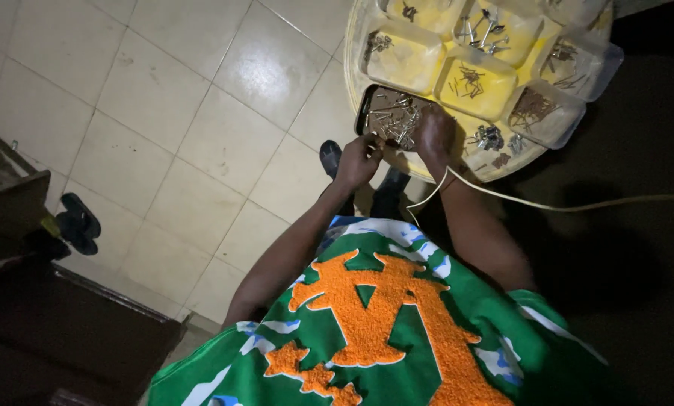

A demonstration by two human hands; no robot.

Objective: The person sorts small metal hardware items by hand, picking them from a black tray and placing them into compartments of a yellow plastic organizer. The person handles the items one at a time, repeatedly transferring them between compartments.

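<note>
My left hand (358, 159) hovers just at the near rim of the dark tray (368, 101) of screws (393, 120), fingers pinched together on something small; whether it is one screw or several I cannot tell. My right hand (436, 134) lies curled over the tray's far corner, among the screws, and I cannot tell whether that grip is closed on anything. A pale cord (547, 203) runs across my right wrist and off to the right.

To sort well here I judge it best to pinch one screw at a time by its shank, lift straight up, and keep the right hand steadying the tray so it does not slide.

The tray sits at the near edge of the round yellow platter (352, 71), so a nudge toward me could tip it over the rim. Beyond it the clear tubs (405, 60) stand touching side by side, leaving little room between them. To the left the tiled floor (164, 113) lies open; a sandal (79, 222) lies well apart.
</note>
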